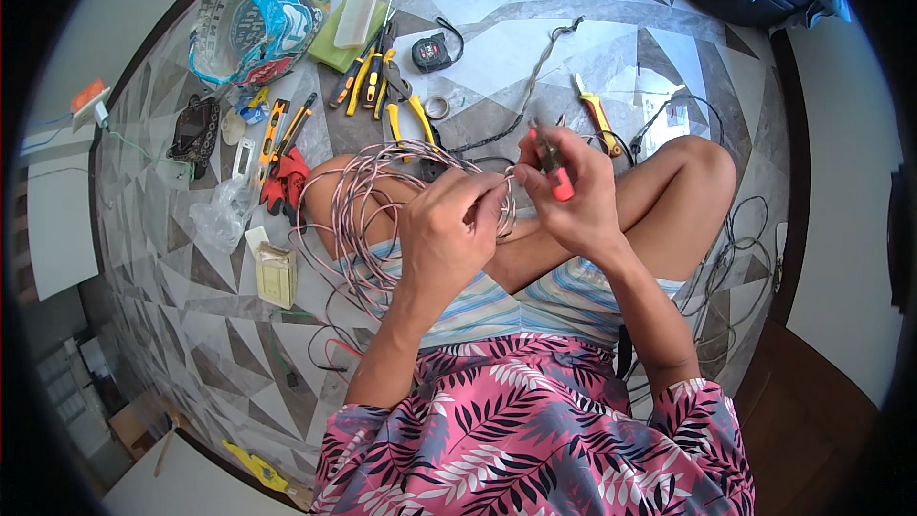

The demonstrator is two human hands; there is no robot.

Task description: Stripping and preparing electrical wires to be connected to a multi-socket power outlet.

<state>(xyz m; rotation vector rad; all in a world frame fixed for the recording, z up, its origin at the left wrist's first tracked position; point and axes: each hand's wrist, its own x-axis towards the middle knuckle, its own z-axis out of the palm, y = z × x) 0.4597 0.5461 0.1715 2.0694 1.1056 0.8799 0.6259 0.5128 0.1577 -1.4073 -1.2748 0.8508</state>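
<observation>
My left hand (447,225) is closed in a pinch on a thin wire at the right edge of the coil. The coil (358,201) of pale pink and dark electrical wire lies over my crossed legs, its loops loose on the left. Close beside the left fingertips, my right hand (576,186) is closed round a small hand tool (561,183) with a pinkish-red handle and a dark metallic upper part. Fingers cover much of that tool, so its exact kind is hidden. The fingertips of both hands nearly meet at the wire.
Ahead lie pliers (413,110), screwdrivers (355,81), a tape measure (432,53), a tape roll (437,107) and a yellow-red knife (597,115). Leftward are a plastic bag (258,33), utility knives (272,134), red-black gloves (285,182) and a cream switch box (275,275). Dark cables (735,268) sprawl right.
</observation>
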